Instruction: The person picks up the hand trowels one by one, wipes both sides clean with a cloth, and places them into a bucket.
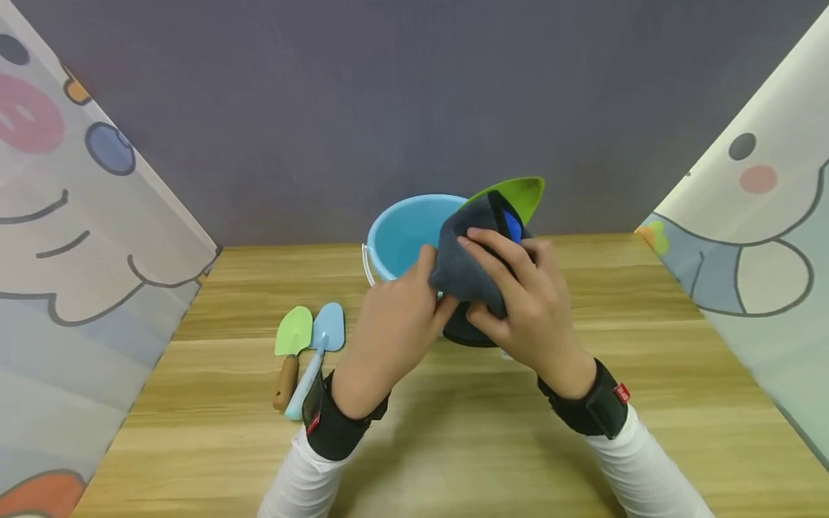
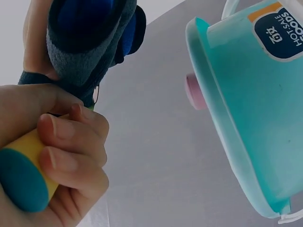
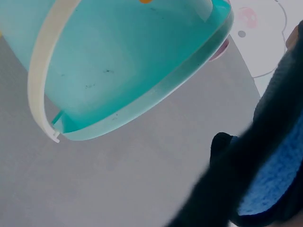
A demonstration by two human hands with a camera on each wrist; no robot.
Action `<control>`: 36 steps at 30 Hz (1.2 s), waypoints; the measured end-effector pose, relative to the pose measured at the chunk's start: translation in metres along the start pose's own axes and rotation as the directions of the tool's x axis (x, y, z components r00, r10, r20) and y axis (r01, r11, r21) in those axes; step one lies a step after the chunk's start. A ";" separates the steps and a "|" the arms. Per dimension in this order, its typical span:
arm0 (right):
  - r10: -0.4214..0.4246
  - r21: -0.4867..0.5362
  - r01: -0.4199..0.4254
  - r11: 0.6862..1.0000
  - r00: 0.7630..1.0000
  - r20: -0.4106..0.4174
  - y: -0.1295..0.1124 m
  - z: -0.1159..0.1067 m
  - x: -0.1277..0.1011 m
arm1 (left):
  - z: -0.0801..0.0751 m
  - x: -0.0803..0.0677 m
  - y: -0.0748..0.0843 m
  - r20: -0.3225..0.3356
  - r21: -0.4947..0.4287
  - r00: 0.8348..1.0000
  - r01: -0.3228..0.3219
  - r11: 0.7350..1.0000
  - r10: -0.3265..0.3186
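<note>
Over the table's middle, both hands work on a toy shovel with a green blade (image 1: 518, 193). My left hand (image 1: 414, 302) grips its yellow handle (image 2: 27, 144), which ends in a teal cap; the fingers (image 2: 71, 146) curl round it. My right hand (image 1: 499, 280) pinches a dark grey cloth (image 1: 463, 270) with a blue inner face, wrapped over the blade's lower part. The cloth (image 2: 85, 42) hangs close above the left fist and fills the lower right of the right wrist view (image 3: 255, 179).
A light blue bucket (image 1: 404, 230) with a white bail stands just behind the hands on the wooden table (image 1: 453, 432). A small green trowel (image 1: 291, 345) and a blue one (image 1: 320, 345) lie at the left. Cartoon-printed panels wall both sides.
</note>
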State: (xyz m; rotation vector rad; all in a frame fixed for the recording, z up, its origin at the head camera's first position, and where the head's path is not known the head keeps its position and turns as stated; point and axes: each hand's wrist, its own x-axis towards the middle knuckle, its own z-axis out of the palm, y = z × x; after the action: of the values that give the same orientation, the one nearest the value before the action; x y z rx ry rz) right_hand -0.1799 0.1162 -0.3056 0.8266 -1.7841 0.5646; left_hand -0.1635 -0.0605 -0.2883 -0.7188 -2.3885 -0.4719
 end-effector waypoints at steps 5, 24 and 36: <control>-0.006 0.004 0.006 1.000 1.000 0.015 0.002 0.001 0.002 | 0.004 -0.001 0.000 -0.012 0.013 1.000 -0.006 1.000 0.007; -0.012 0.011 0.011 1.000 0.999 0.038 0.001 0.007 -0.010 | 0.000 -0.005 0.002 0.005 0.028 1.000 0.016 0.999 -0.016; -0.010 0.017 0.009 1.000 0.999 0.049 0.007 0.011 -0.007 | -0.003 -0.004 -0.007 0.002 0.124 0.999 -0.038 0.992 0.038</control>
State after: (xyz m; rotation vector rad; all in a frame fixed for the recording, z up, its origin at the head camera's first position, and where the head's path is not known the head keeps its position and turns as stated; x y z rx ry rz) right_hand -0.1899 0.1147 -0.3154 0.8661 -1.8213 0.5583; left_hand -0.1635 -0.0693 -0.2898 -0.7072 -2.3758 -0.3050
